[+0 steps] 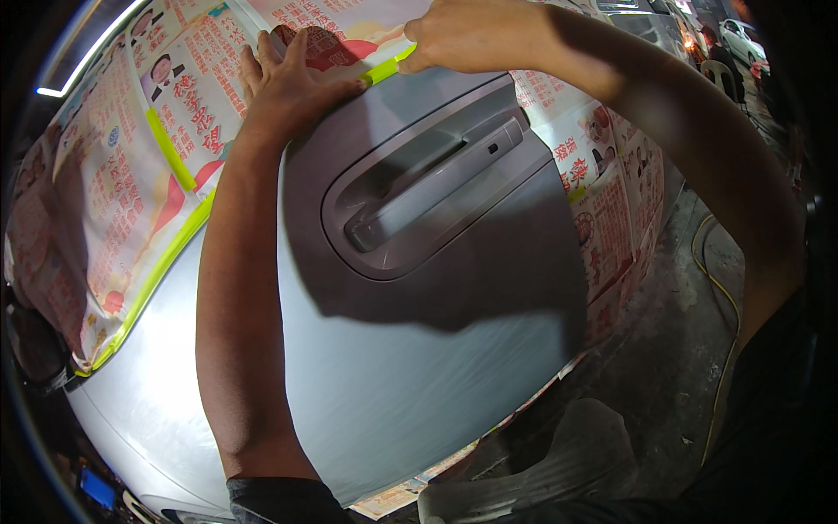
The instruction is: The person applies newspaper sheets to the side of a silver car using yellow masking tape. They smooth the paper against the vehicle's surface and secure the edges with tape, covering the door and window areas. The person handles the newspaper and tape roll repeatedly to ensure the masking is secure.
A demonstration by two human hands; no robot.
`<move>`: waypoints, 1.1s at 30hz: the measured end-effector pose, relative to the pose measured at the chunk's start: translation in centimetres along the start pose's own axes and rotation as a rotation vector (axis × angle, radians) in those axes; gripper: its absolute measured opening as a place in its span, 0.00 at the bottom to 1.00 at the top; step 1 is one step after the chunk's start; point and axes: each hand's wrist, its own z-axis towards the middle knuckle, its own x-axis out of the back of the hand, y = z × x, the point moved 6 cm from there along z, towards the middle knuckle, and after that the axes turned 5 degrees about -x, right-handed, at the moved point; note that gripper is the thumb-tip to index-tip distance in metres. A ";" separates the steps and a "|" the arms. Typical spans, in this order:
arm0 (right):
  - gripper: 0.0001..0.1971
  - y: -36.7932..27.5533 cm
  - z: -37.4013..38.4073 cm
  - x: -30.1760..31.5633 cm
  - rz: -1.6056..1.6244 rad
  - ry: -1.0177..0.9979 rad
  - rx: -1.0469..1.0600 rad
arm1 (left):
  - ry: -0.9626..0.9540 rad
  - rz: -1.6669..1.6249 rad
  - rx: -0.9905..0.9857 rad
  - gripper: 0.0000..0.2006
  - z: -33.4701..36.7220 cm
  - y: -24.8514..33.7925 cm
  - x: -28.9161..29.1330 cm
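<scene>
A grey car body panel (pixel 375 375) curves below me, with a recessed door handle (pixel 436 188) in its upper part. Printed paper sheets (pixel 196 96) cover the surfaces around it, edged with bright yellow-green masking tape (pixel 166 249). My left hand (pixel 292 92) lies on the paper with fingers spread, its thumb touching a short tape strip (pixel 384 70) along the panel's top edge. At that strip's right end, my right hand (pixel 445 39) has its thumb and fingers closed on the tape; part of its grip is cut off by the frame's top.
To the right, a yellow cable (pixel 726 297) runs over the dark floor (pixel 672 349). Farther back are a person (pixel 720 57) by a chair and a white car (pixel 744 39). A bright light tube (pixel 87 52) shows at the upper left. My shadow falls across the panel.
</scene>
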 end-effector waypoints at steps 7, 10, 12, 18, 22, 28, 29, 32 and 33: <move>0.12 0.0 0.7 -0.4 -0.030 -0.016 0.032 | 0.029 0.037 -0.028 0.57 0.2 0.2 -0.2; 0.12 0.1 0.8 -0.7 -0.060 -0.070 0.037 | 0.056 0.026 -0.031 0.56 0.8 0.8 -0.4; 0.12 -0.1 1.1 -1.2 -0.082 -0.056 0.049 | 0.077 0.014 -0.054 0.56 0.7 1.0 -0.3; 0.17 0.3 0.6 -1.0 -0.071 -0.032 -0.063 | 0.009 -0.021 -0.026 0.58 2.2 3.0 -0.7; 0.12 1.3 0.2 -1.0 0.065 0.030 -0.127 | -0.050 -0.011 -0.034 0.59 3.4 3.4 -0.9; 0.09 1.1 -0.8 1.0 0.219 0.233 -0.023 | -0.074 -0.007 -0.061 0.61 4.2 3.9 -1.8; 0.09 0.9 -0.9 1.5 0.274 0.279 0.005 | -0.080 0.001 -0.067 0.61 4.4 3.6 -1.9; 0.09 0.0 -0.9 3.4 0.360 0.269 0.024 | -0.127 0.070 -0.095 0.61 5.3 2.2 -3.1; 0.09 0.4 -1.4 3.7 0.363 0.271 0.042 | -0.133 0.062 -0.096 0.61 5.5 2.4 -3.4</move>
